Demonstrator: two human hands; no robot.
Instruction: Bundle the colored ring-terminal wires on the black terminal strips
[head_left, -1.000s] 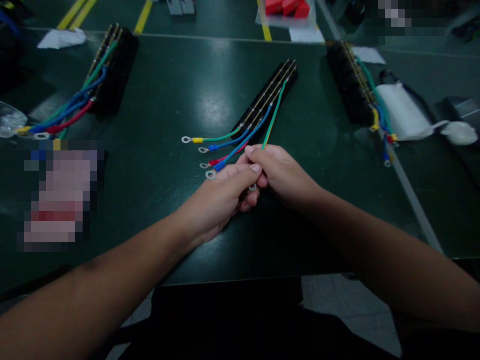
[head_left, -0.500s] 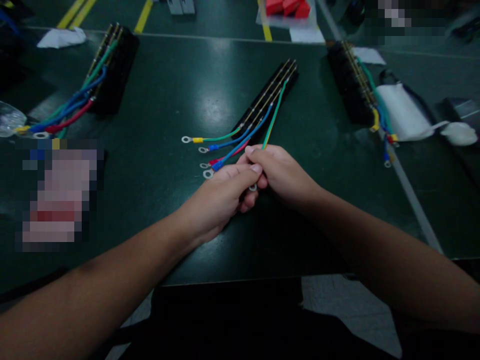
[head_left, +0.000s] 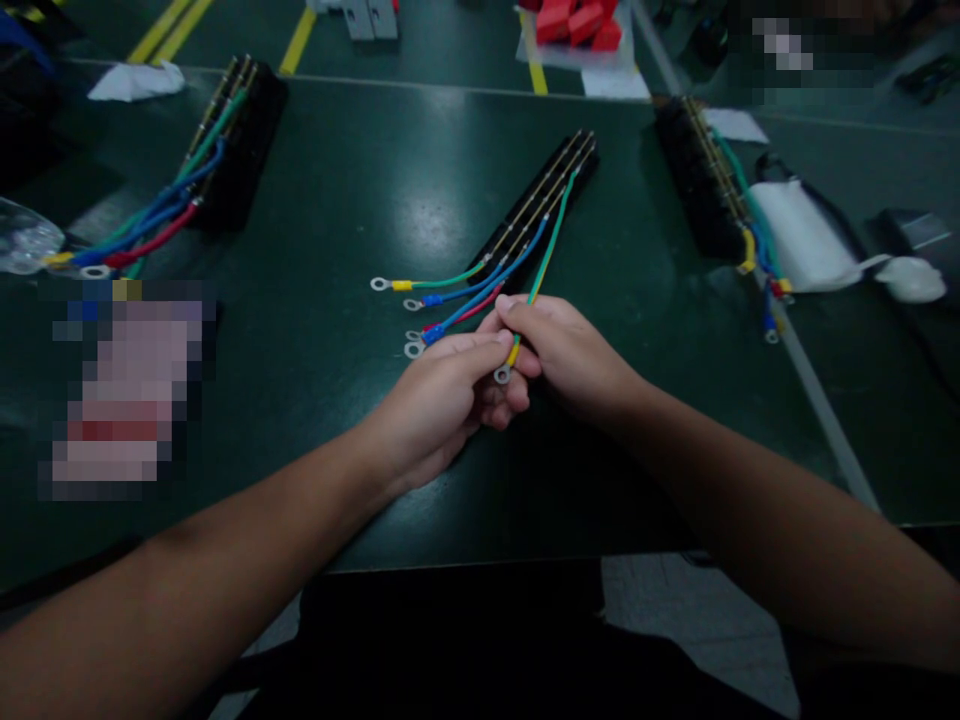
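Note:
Both my hands meet at the end of a green-yellow wire (head_left: 551, 235). My left hand (head_left: 457, 375) pinches it near its yellow sleeve and ring terminal (head_left: 502, 373). My right hand (head_left: 570, 340) grips the same wire slightly higher, thumb pressed on the fingers. The wire runs up to a black strip-shaped block (head_left: 517, 215) with thin brass-coloured bars along its top. From that block other wires fan out to the left: a green wire (head_left: 442, 283) with a yellow sleeve, blue wires (head_left: 461, 290) and a partly covered red one (head_left: 480, 308), all ending in ring terminals.
Similar wired blocks lie at the left (head_left: 244, 150) and right (head_left: 701, 185) of the green table (head_left: 330, 400). A blurred-out flat object (head_left: 127, 390) rests at left. White pouch (head_left: 802, 235), red pieces (head_left: 577, 22) and grey parts (head_left: 370, 18) lie farther off.
My left thumb has shifted slightly back, so the yellow sleeve and ring terminal now show between my hands. The whole view has moved slightly; the block stays in place on the table.

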